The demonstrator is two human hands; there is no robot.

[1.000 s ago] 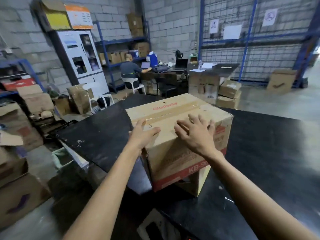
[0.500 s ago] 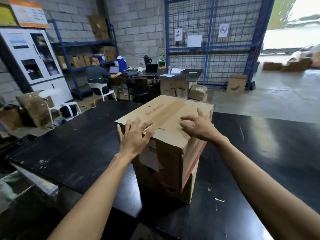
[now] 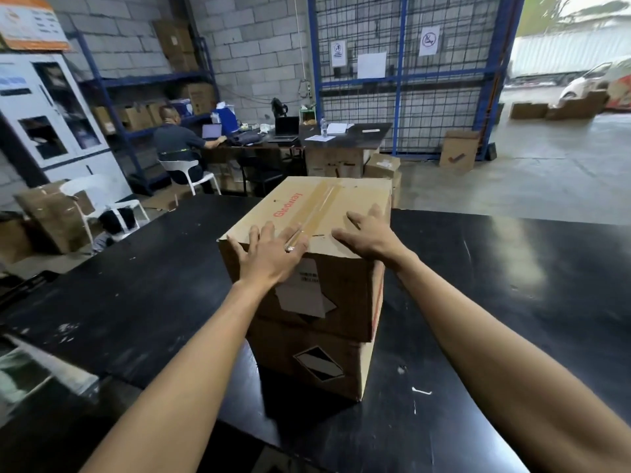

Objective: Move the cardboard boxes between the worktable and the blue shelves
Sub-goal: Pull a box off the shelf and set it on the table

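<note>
Warehouse floor, grey block walls, and front and centre a black worktable [image 3: 136, 302] that fills the lower view. On it, two cardboard boxes in one stack: the top box [image 3: 317, 233] with a taped seam and red lettering, sitting on the bottom box [image 3: 317, 363], which is set slightly off square beneath it. Both hands are flat on the top box's lid, fingers spread wide, holding nothing: the left hand [image 3: 269, 254] presses at the near left corner, the right hand [image 3: 368, 238] lies just right of the tape. Nothing is clasped; this reads as squaring the top box on the stack, or settling it after setting it down.

Next move, by my judgement: either let go and fetch another, or slide the palms down the sides for a proper lift.

Beyond the stack, blue shelves [image 3: 143, 80] stand well behind and to the left, holding several more cartons. A seated person [image 3: 177, 145] works at a desk between shelves and stack. Count: two boxes stacked, two hands, one table.
</note>
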